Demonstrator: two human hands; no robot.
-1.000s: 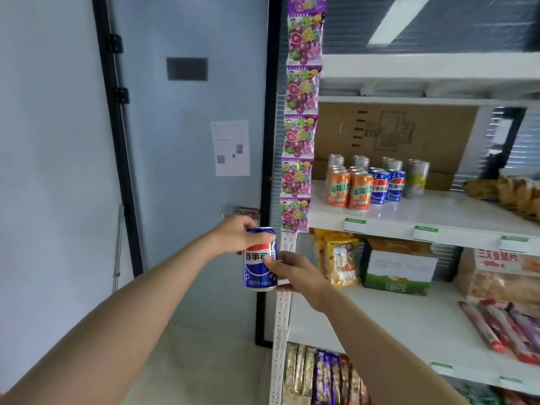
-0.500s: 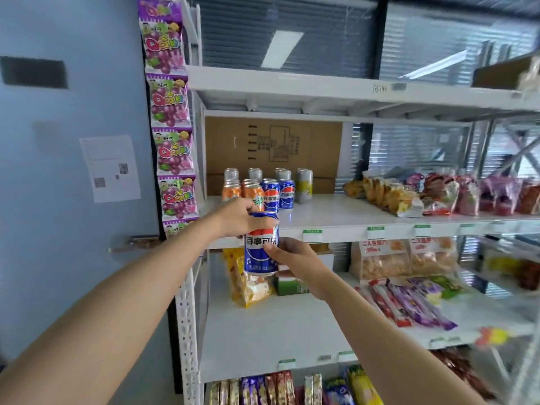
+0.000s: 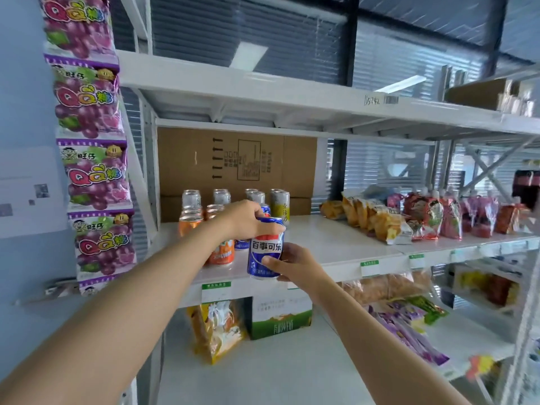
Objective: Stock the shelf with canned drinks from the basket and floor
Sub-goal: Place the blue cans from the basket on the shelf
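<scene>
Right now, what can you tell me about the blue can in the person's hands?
The blue can looks metal, with a red-and-white band and white Chinese lettering. It is upright at the front edge of the shelf, beside orange cans. The left hand grips its top; the right hand holds its lower side.

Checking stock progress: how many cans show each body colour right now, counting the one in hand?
Blue: 3, the held blue can plus two blue cans on the shelf
Orange cans: 2
Pale yellow can: 1
Total: 6. The silver-topped cans behind show no clear colour, so uncounted.
</scene>
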